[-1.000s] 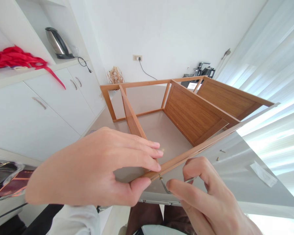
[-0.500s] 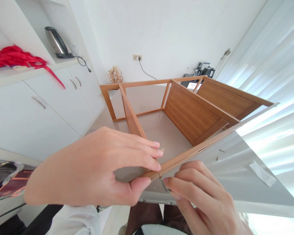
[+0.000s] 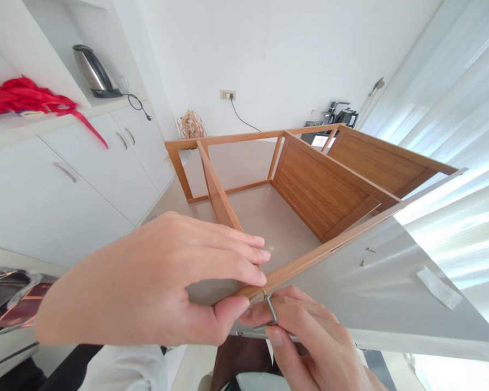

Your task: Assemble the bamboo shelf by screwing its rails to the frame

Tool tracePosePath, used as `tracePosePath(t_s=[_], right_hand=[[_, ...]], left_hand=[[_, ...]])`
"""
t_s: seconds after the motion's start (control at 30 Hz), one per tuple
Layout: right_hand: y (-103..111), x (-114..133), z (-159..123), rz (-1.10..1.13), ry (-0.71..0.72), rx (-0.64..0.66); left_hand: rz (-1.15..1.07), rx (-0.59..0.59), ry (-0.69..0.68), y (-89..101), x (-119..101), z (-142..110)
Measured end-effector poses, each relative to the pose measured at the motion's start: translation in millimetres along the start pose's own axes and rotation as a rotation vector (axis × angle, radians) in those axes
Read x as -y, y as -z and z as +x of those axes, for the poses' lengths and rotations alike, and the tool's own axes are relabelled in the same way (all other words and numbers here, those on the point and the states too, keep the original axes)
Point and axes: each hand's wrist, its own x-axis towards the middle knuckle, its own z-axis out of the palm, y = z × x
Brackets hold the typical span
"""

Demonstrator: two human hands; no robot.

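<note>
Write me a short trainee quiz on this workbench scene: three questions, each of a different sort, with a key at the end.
1. Multiple choice: what does the right hand hold at the screw in the near rail of the wooden frame?
A) a screwdriver
B) a bent hex key
C) a hammer

2. Fill in the number: ____ loose screws lie on the table, to the right of the hands.

3. True or false: the electric kettle stands on the table, beside the loose screws.

Key: 1 B; 2 two; 3 false.
</note>
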Motion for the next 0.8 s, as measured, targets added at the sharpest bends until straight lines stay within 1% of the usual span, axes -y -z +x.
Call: tracePosePath(t_s=[0.2, 0.27, 0.4, 0.47, 0.57, 0.7, 0.8], right_hand=[[0, 0, -1, -0.013, 0.126, -0.019], [3, 1, -4, -0.072, 0.137, -0.047], [17, 4, -6, -0.250, 0.093, -0.097], [25, 6, -4, -0.318, 0.086, -0.089], [33, 10, 3, -0.385, 0.085, -0.027], [35, 13, 12, -0.425, 0.086, 0.003], [35, 13, 12, -0.419, 0.097, 0.017]], left_hand=[[0.009, 0.008, -0.005, 0.2, 0, 0], [0.011, 0.008, -0.005, 0.3, 0, 1], [0.006, 0.007, -0.006, 0.3, -1, 1], [-0.009, 0.001, -0.013, 0.4, 0, 1], [-0.037, -0.004, -0.016, 0.4, 0, 1], [-0.043, -0.010, -0.017, 0.1, 1, 1], [-0.036, -0.001, -0.016, 0.2, 1, 1]])
